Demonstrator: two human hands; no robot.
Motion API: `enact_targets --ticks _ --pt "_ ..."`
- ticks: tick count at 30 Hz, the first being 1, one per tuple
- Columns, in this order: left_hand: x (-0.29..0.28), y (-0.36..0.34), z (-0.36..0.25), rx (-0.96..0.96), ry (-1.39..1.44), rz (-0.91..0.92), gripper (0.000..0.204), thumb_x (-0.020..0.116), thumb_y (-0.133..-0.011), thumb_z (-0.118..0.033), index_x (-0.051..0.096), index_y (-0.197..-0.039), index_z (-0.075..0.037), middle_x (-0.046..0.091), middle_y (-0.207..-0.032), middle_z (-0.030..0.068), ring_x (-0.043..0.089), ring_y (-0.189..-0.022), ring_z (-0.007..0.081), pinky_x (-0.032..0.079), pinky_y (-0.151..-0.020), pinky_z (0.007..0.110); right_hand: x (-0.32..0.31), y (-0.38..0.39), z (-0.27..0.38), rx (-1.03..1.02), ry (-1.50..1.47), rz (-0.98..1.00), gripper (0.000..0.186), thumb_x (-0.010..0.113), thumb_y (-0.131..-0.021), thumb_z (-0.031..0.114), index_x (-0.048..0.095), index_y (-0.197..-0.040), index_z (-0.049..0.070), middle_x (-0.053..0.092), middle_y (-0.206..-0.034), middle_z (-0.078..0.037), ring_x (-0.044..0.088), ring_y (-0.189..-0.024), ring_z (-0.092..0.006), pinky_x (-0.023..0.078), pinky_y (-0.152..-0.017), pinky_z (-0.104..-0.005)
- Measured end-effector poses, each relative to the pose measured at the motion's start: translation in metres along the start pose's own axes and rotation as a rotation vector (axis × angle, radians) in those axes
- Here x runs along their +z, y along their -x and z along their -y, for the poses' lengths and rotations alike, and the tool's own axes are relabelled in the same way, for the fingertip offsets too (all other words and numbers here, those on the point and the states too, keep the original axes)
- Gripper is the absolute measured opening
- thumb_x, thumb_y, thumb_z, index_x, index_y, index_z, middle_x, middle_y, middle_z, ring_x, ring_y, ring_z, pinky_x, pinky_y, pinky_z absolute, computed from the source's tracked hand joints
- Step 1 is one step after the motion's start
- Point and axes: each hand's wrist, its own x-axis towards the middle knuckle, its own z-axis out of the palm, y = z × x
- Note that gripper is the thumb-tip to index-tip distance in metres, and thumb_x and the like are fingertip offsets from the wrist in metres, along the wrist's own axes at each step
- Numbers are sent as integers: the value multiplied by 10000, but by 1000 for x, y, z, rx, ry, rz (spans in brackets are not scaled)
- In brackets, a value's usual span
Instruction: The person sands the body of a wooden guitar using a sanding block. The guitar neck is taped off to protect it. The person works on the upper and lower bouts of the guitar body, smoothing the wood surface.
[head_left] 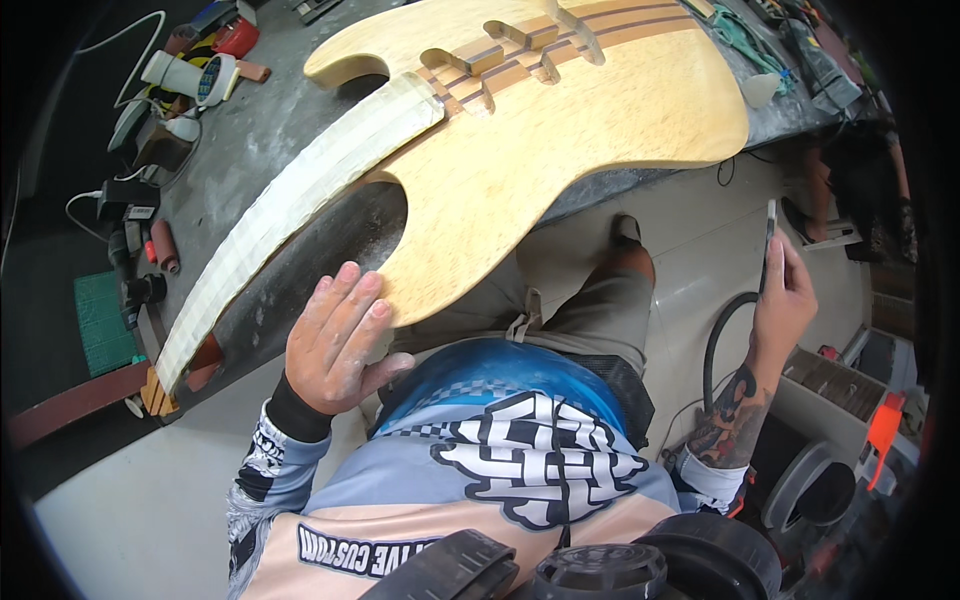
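Note:
An unfinished electric guitar (520,160) lies on the workbench, its body pale wood with brown and dark centre stripes and several routed cavities. Whitish tape (290,205) covers the face of its neck, which runs toward the lower left. My left hand (340,340), dusty, has its fingers stretched out and close together, with the fingertips at the tip of the guitar's near horn. Whether it presses on the wood is hard to tell. Out to the right, away from the bench, my right hand (785,290) grips a thin phone (770,235), seen nearly edge-on.
Power tools, cords and a red-brown roll (164,246) crowd the left of the grey workbench (240,160). Green cord (740,45) and tools lie at the far right corner. Another person (850,180) is at the right. A black hose (715,345) and crates stand near my right arm.

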Motion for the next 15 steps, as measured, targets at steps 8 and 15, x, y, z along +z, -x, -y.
enact_targets --ticks 8,15 --pt "28 -13 4 -48 112 -236 560 595 -970 -463 486 -1348 -65 573 -1286 285 583 -1198 464 474 -1018 566 78 -22 91 -481 426 156 238 748 -882 221 759 -1089 105 738 -1090 -90 690 -975 -219 507 -890 -298" --pt "36 -7 4 -65 210 -273 578 708 -894 -442 514 -1329 -113 570 -1285 246 573 -1205 437 490 -995 542 98 28 141 -653 545 322 216 772 -853 147 762 -1058 82 736 -1045 -96 680 -928 -188 516 -841 -288"
